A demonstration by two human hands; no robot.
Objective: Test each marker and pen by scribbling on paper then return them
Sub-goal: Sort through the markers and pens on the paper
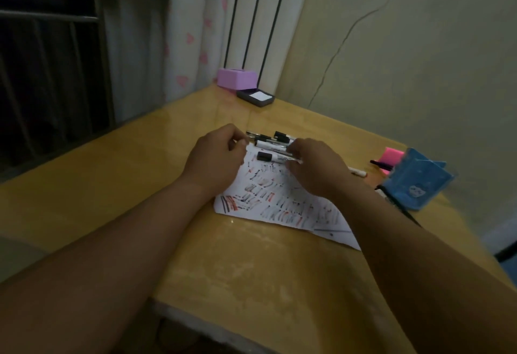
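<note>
A white sheet of paper covered in red and black scribbles lies on the yellow table. At its far edge lies a cluster of pens and markers. My right hand grips a white marker with a black cap by its rear end, holding it level over the paper's top edge. My left hand hovers beside the cluster with curled fingers pinching a thin pen whose tip shows at its fingertips. A blue pen holder lies tipped at the right.
A pink sticky-note pad with a black pen sits behind the holder, and a white pen lies beside my right wrist. At the far corner stand a purple box and a dark tray of white notes. A curtain hangs behind.
</note>
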